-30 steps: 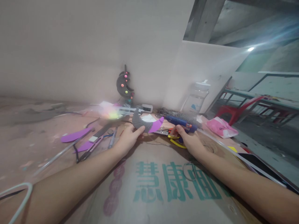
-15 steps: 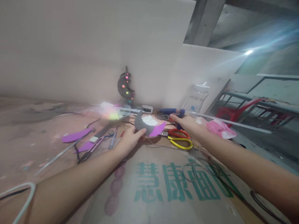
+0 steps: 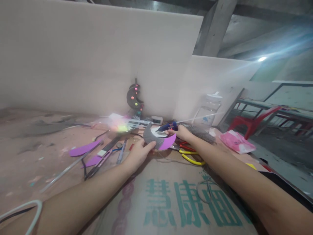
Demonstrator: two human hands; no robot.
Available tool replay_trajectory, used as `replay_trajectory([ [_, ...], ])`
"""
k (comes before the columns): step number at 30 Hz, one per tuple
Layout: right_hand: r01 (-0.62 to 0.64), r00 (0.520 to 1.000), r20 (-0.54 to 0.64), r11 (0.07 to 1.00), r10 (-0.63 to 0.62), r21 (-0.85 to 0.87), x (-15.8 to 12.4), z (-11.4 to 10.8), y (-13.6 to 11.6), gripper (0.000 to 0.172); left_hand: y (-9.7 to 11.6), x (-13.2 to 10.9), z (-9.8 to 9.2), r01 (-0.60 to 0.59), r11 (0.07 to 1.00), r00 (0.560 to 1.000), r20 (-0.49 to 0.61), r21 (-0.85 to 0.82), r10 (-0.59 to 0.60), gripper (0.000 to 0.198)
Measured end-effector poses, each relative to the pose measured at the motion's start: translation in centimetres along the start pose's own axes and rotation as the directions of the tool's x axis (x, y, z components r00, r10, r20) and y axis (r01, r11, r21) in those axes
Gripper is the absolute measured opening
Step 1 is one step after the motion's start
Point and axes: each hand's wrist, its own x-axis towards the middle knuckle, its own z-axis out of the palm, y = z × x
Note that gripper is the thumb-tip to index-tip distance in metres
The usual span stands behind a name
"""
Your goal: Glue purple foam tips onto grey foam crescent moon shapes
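Note:
My left hand (image 3: 141,150) pinches the lower edge of a crescent (image 3: 152,139), partly wound in grey yarn, with a bare purple tip at its right end. Closed around a blue hot glue gun (image 3: 168,126) is my right hand (image 3: 182,133); the gun's nozzle points left, over the crescent's inner curve. A clear glue stick trails from the back of the gun. Below my right hand lie scissors (image 3: 193,159) with yellow and red handles, partly covered by it. A white piece (image 3: 158,132) shows behind the crescent.
A finished-looking dark crescent with coloured balls (image 3: 133,97) leans on the white wall. To the left lie purple paper pieces (image 3: 84,149), a utility knife (image 3: 102,160) and a pen (image 3: 121,151). A clear bottle (image 3: 211,107) and a pink packet (image 3: 237,141) are on the right.
My right hand has lifted the glue gun and brought it left, its nozzle now over the crescent. My left hand still holds the crescent. The camera view has shifted slightly.

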Motion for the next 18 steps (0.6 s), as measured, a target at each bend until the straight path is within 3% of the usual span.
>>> replay_trajectory([
  [4,0.046,0.999,0.006,0.996,-0.046,-0.072,-1.1,-1.2,1.0,0.042,-0.1,0.0,0.0,-0.005,1.000,1.000,-0.001,-0.018,0.005,0.035],
  [10,0.122,0.992,0.027,0.986,-0.120,-0.113,-5.9,-2.8,0.2,0.039,0.3,-0.2,-0.1,0.005,0.996,1.000,-0.003,-0.087,-0.005,0.034],
  [14,0.293,0.954,-0.030,0.951,-0.298,-0.099,-9.4,-2.3,-2.0,0.037,0.1,-0.1,-0.3,0.027,0.997,0.999,0.038,-0.077,-0.024,0.037],
  [18,0.419,0.906,-0.013,0.899,-0.424,-0.125,-11.5,-0.8,-3.5,0.035,0.0,-0.2,-0.4,-0.001,0.997,0.998,0.058,-0.075,0.006,0.035],
])
